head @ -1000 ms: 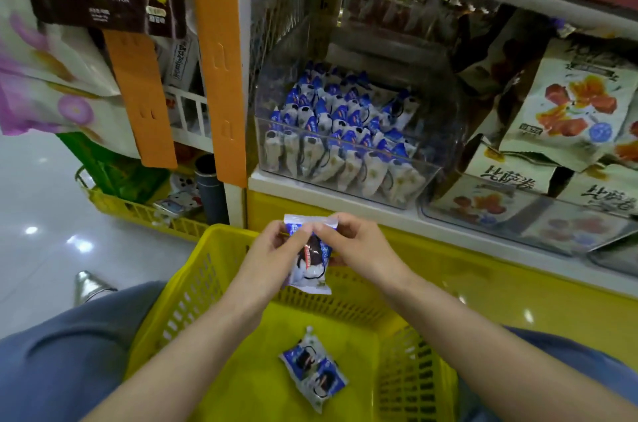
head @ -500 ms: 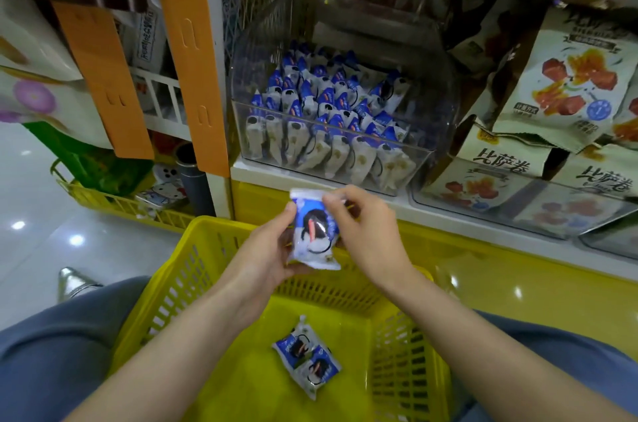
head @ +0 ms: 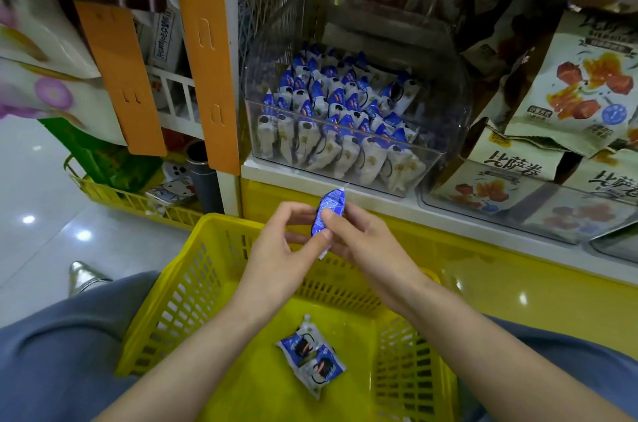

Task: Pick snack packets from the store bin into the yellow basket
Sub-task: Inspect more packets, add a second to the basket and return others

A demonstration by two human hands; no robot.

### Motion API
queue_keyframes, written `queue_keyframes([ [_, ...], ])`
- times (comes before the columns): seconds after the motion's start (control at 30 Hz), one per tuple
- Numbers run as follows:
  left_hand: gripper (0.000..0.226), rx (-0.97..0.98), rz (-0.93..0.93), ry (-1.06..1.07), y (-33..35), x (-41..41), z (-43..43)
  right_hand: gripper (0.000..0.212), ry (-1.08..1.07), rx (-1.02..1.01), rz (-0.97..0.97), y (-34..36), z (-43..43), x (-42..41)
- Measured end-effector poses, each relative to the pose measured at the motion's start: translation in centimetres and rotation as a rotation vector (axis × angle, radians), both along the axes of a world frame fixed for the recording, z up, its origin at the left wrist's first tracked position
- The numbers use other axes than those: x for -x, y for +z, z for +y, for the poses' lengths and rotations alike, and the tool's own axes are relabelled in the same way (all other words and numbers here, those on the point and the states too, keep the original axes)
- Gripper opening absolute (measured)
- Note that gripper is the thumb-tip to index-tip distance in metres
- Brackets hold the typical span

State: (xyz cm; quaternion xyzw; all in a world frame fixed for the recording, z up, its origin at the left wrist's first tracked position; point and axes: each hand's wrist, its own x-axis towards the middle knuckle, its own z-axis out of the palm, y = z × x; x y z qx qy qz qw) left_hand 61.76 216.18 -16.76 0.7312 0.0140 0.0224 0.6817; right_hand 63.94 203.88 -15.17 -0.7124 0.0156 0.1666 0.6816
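Both hands pinch one small blue-and-white snack packet (head: 327,214) above the far rim of the yellow basket (head: 179,287). My left hand (head: 279,255) holds its lower left edge with thumb and fingers; my right hand (head: 359,242) grips its right side, thumb on top. The packet is turned edge-on to me. Two matching packets (head: 310,357) lie on the basket floor. The clear store bin (head: 445,152) on the shelf holds several rows of the same packets (head: 331,121).
A white shelf ledge (head: 379,204) runs just beyond the hands, with a yellow base below. Bags of another snack (head: 587,86) fill the bin to the right. An orange upright (head: 207,52) and a second yellow basket (head: 131,197) stand left. My knees flank the basket.
The packet showed its face a second ago; both hands have since turned it edge-on. The two packets in the basket have not moved.
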Motion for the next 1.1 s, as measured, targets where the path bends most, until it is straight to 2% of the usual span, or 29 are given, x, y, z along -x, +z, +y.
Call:
queue_keyframes([
  [0.1,0.013,0.043,0.013,0.003,0.2,0.0,0.1,0.026,0.016,-0.002,0.020,0.1,0.0,-0.2],
  [0.2,0.019,-0.011,0.002,0.026,0.3,-0.1,0.3,0.025,0.090,0.028,-0.001,0.3,-0.1,-0.1],
  [0.27,0.005,-0.058,-0.018,0.033,0.2,-0.3,0.6,0.024,0.119,0.046,-0.026,0.5,-0.3,-0.3],
  [0.33,0.010,-0.143,-0.060,0.026,-0.1,-0.4,0.8,0.026,0.143,0.106,-0.084,0.7,-0.5,-0.3],
  [0.43,0.013,-0.399,-0.177,0.014,-0.5,-0.2,1.2,0.032,0.208,0.242,-0.198,0.8,-0.5,-0.2],
  [0.6,0.010,-0.492,-0.221,0.050,-0.8,-0.5,1.5,0.042,0.264,0.351,-0.248,0.6,-0.1,0.0],
  [0.73,0.012,-0.422,-0.157,0.070,-0.7,-1.0,1.4,0.036,0.231,0.298,-0.262,0.5,0.0,-0.3],
  [0.8,0.008,-0.313,-0.074,0.059,-0.7,-1.1,1.1,0.033,0.185,0.243,-0.251,0.2,-0.1,-0.4],
  [0.9,0.014,-0.190,0.045,0.001,-0.5,-0.9,0.6,0.033,0.129,0.201,-0.232,-0.2,-0.4,-0.7],
  [1.1,0.018,-0.034,0.106,-0.047,0.0,-1.0,0.6,0.034,0.117,0.199,-0.228,-0.6,-0.6,-1.1],
])
